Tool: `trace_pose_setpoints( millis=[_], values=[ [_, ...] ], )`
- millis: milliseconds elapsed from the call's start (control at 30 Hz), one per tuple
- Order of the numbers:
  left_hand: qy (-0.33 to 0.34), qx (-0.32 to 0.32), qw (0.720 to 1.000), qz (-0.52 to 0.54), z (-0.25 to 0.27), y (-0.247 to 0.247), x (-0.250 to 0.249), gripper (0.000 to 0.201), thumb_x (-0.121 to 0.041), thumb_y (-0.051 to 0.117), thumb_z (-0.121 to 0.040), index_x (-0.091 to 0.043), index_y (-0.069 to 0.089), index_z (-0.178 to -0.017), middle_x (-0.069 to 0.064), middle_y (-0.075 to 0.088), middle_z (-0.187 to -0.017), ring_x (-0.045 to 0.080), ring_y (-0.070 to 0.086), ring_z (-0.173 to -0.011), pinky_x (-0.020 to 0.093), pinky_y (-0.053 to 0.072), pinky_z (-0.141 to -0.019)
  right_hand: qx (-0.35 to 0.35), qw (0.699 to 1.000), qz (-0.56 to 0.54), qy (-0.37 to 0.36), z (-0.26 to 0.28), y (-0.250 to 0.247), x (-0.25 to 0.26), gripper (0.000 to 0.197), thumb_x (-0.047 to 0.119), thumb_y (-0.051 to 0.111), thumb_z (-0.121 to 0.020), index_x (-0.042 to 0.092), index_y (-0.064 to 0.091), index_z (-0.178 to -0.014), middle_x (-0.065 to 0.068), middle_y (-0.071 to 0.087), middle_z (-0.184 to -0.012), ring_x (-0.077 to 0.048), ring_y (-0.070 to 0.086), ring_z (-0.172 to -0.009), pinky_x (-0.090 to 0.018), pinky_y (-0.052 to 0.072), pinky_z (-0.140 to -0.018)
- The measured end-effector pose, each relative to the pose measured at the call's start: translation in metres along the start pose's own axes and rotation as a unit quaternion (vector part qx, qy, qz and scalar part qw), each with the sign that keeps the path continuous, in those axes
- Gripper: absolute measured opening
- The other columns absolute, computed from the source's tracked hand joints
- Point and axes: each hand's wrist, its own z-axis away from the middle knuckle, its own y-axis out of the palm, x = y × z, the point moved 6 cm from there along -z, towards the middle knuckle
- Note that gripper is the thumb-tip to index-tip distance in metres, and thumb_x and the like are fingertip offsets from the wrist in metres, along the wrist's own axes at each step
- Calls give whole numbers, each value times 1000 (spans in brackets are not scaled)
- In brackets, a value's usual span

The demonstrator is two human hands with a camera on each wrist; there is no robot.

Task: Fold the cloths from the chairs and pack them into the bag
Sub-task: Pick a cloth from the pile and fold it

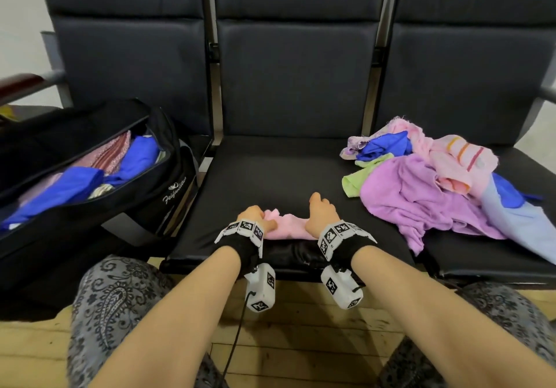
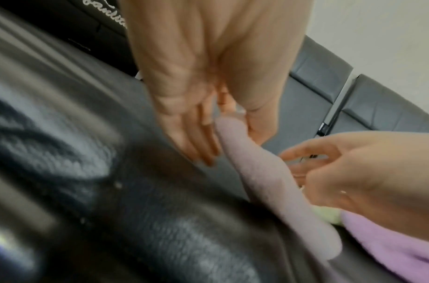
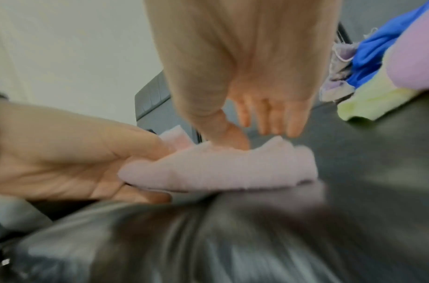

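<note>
A small pink cloth (image 1: 285, 226), folded into a narrow strip, lies near the front edge of the middle chair seat (image 1: 279, 174). My left hand (image 1: 258, 219) pinches its left end between thumb and fingers (image 3: 126, 153). At the strip's right end my right hand (image 1: 320, 207) keeps its fingers straight (image 3: 276, 118), with the thumb pressing down on the cloth (image 3: 220, 168). An open black bag (image 1: 168, 186) on the left chair holds folded blue cloths (image 1: 75, 186) and pink ones. A loose pile of cloths (image 1: 433, 189) in purple, pink, blue and green covers the right chair.
Tall dark backrests (image 1: 294, 80) stand behind all three seats. A wooden armrest (image 1: 21, 83) sticks out at far left. My knees in patterned trousers (image 1: 114, 297) are close to the seat front, over a wooden floor (image 1: 301, 342).
</note>
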Motion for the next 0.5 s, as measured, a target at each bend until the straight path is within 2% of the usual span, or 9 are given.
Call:
trace_pose_setpoints(
  millis=[67,133,167,233,267,300,400,467,500],
  values=[
    [57,-6,997,60,8,-8,-8,29,-25,66,-83,-19,40,-71,-3,45,-72,16,47,-69,26,35,-63,48,997,-43,-52,2,-7,16,61,6,54,-87,12,28,-141,-15,39,-141,-31,41,-130,-40,39,-104],
    [102,-13,988,111,16,-25,-18,34,-22,68,-82,-21,37,-69,-5,41,-68,10,41,-60,25,33,-57,116,979,-95,-138,8,-17,42,73,8,58,-85,14,21,-148,-11,35,-147,-25,38,-134,-34,36,-107],
    [117,-23,985,122,20,-36,-23,33,-21,69,-81,-21,38,-70,-5,40,-67,9,39,-58,25,33,-56,137,970,-98,-176,12,-23,55,75,8,61,-84,14,21,-148,-10,40,-143,-22,43,-129,-30,38,-102],
    [139,-36,981,131,32,-64,-30,26,-18,70,-80,-18,44,-78,-3,44,-69,10,41,-60,24,33,-55,131,961,-86,-226,19,-41,81,66,10,65,-82,13,35,-141,-3,54,-115,-13,54,-99,-21,42,-80],
    [153,-43,979,131,38,-80,-33,24,-18,70,-80,-16,47,-85,-1,49,-73,11,44,-63,23,34,-56,115,959,-84,-243,22,-51,94,57,12,67,-81,11,43,-133,2,54,-100,-9,53,-85,-19,40,-70],
    [166,-52,976,132,43,-96,-33,25,-18,71,-80,-16,49,-91,1,53,-79,14,48,-68,24,38,-59,107,956,-92,-257,25,-59,106,48,13,69,-80,8,50,-124,3,54,-92,-9,52,-78,-19,40,-65],
    [178,-95,967,156,54,-146,-21,22,-18,70,-80,-19,57,-98,4,59,-97,21,59,-91,34,51,-78,104,941,-133,-293,30,-73,143,28,18,71,-82,2,63,-103,-5,62,-85,-18,60,-77,-27,48,-70],
    [166,-118,956,212,61,-173,-8,24,-21,68,-83,-18,58,-105,7,61,-105,24,60,-99,42,55,-83,88,933,-170,-305,31,-80,170,23,20,70,-83,1,65,-96,-9,68,-89,-21,65,-82,-33,52,-76],
    [148,-116,948,257,62,-180,0,28,-24,67,-85,-16,56,-109,8,61,-109,25,61,-101,44,55,-85,78,928,-196,-307,32,-83,182,19,19,69,-84,3,65,-94,-9,68,-90,-20,66,-84,-33,54,-76]
  ],
)
